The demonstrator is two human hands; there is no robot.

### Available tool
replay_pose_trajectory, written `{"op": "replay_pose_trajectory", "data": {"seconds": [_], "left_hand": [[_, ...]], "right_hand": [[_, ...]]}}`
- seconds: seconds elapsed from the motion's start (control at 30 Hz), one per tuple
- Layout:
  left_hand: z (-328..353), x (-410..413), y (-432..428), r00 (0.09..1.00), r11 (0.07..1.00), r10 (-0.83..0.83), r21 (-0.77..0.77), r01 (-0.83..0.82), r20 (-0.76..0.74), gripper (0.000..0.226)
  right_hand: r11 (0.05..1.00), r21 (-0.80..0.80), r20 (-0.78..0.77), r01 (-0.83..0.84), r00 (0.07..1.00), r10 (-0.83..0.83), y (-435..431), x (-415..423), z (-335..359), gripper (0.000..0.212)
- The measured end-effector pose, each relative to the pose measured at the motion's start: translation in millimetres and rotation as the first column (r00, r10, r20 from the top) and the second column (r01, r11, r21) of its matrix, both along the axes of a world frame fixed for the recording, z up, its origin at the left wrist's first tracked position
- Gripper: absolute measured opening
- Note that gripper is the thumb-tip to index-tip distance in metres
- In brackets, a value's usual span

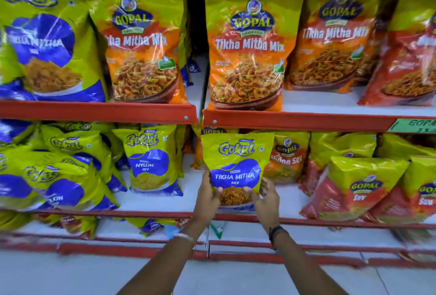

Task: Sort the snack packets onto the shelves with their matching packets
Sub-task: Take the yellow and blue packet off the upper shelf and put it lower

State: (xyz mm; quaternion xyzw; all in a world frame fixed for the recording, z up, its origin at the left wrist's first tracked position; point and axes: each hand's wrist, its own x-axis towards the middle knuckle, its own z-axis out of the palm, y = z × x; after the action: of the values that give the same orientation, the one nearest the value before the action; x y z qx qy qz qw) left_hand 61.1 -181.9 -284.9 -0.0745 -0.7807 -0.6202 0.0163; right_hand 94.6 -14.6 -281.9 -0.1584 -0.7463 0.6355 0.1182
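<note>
Gokul Tikha Mitha packet (236, 165) gripped at bottom corners by left hand (208, 196) and right hand (264, 198), held up above both, in front of middle shelf (165, 214). Probably light, crinkly, slick film, contents crushable tbh; pinch at seams advised, not belly.

You hold a Gokul packet (237, 165) upright, face toward you, in front of the middle shelf (306, 220). It is yellow-green with a blue patch reading "Tikha Mitha Mix" and a picture of orange snack at the bottom. Your left hand (208, 194) and right hand (265, 196) grip its lower corners. Left of it on that shelf stands a Gokul Nylon Sev packet (152, 160); just behind it to the right, a Gopal Nylon Sev packet (286, 156). Above it, large Gopal Tikha Mitha Mix packets (247, 44) stand upright.
</note>
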Motion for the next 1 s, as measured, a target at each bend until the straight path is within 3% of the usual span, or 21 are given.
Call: {"op": "replay_pose_trajectory", "data": {"seconds": [0.23,0.33,0.43,0.57,0.67,0.77,0.9,1.0], "left_hand": [[-9,-32,2,0.998,0.987,0.001,-0.163,0.008,0.055,0.049],[-6,-36,3,0.997,0.971,0.014,-0.24,0.003,0.069,0.051],[8,-26,-3,0.984,0.948,0.162,-0.264,-0.175,-0.069,0.044],[53,-10,-23,0.915,0.964,0.2,-0.097,-0.248,-0.349,0.03],[107,-14,-48,0.782,0.955,0.247,0.006,-0.297,-0.572,0.024],[167,-34,-78,0.637,0.913,0.329,0.062,-0.403,-0.697,0.023],[226,-78,-126,0.642,0.845,0.454,0.069,-0.531,-0.617,0.036],[249,-108,-153,0.799,0.893,0.416,0.032,-0.449,-0.435,0.056]], "right_hand": [[0.997,0.08,0.156,-0.014,0.988,0.001,2,-22,-17,0.063],[0.983,0.184,0.171,-0.028,0.985,-0.004,0,-24,-14,0.057],[0.945,0.324,0.039,0.036,0.998,-0.051,-9,-18,1,0.042],[0.921,0.379,-0.253,0.092,0.967,0.007,-30,-16,51,0.028],[0.929,0.358,-0.445,0.093,0.892,0.082,-58,-25,115,0.02],[0.943,0.33,-0.564,0.053,0.812,0.151,-86,-44,176,0.016],[0.961,0.277,-0.605,-0.001,0.777,0.176,-123,-79,232,0.021],[0.959,0.243,-0.472,-0.149,0.845,0.251,-145,-110,250,0.046]]}}
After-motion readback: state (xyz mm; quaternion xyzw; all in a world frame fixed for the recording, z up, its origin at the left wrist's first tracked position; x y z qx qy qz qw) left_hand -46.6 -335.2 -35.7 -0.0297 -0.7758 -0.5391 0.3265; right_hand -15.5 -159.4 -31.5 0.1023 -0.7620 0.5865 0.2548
